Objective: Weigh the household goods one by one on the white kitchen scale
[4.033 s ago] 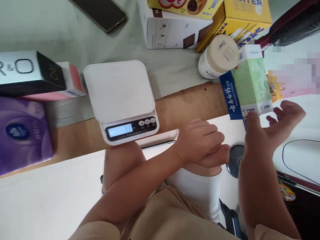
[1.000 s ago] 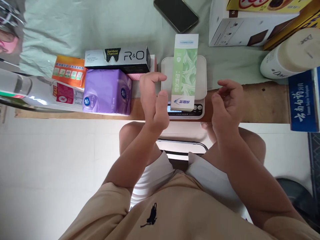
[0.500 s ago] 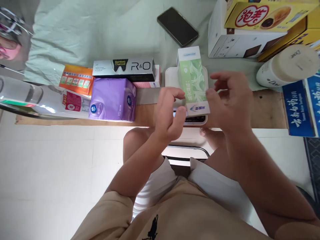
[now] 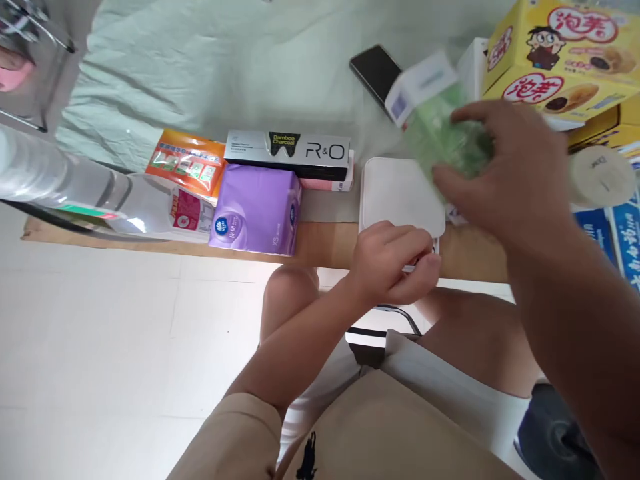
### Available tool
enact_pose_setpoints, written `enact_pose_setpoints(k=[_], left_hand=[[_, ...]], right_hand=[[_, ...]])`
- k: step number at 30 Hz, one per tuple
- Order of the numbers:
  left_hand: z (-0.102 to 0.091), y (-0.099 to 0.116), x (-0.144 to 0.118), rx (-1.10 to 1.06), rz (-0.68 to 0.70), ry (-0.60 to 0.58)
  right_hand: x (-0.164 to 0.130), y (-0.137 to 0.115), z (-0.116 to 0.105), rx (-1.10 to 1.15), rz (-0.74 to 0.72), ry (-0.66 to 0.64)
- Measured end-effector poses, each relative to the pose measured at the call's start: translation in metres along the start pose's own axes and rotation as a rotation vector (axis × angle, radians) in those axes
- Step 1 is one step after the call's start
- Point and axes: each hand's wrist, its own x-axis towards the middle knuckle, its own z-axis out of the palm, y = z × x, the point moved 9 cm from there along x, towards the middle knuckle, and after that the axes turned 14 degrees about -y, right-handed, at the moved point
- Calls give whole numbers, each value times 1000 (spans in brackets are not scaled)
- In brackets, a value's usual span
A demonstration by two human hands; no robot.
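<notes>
Green box is in the right hand, lifted above and right of the scale, not touching it. Box is motion-blurred; white end cap points up-left toward the phone. Right hand fingers are wrapped around the green part, closed on it.

Left hand sits at the near edge of the scale, over its display and buttons. Fingers curled in loosely together, holding nothing. Can't tell if a fingertip is pressing a button. Scale platform is bare white; readout is hidden under the left hand.

Left of the scale, along the wooden edge: purple tissue pack, just beside the scale. Behind it a black-and-white toothpaste box lying flat on a pink box, whose end peeks out next to the scale. Further left an orange packet and a red-and-white pouch, then a clear plastic bottle on its side.

Everything rests on a pale green cloth. Right of the phone: yellow snack box stacked on other boxes, white jar just right of the right hand, blue box near the frame edge.

Person is seated, knees under the wooden edge, beige shirt, white shorts.
</notes>
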Motion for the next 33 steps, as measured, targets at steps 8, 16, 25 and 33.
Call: enact_pose_setpoints(k=[8,16,25,33], left_hand=[[-14,-1,-3,12,14,135],[-21,-4,-8,11,-44,112],[-24,-4,-8,-17,-92,123],[-18,-5,-8,-16,-91,89]], right_hand=[[36,-133,-6,-121,-548,-99],[57,-173,42,-179,-536,-272],[59,-180,50,-146,-563,-309],[53,-176,33,-114,-627,-295]])
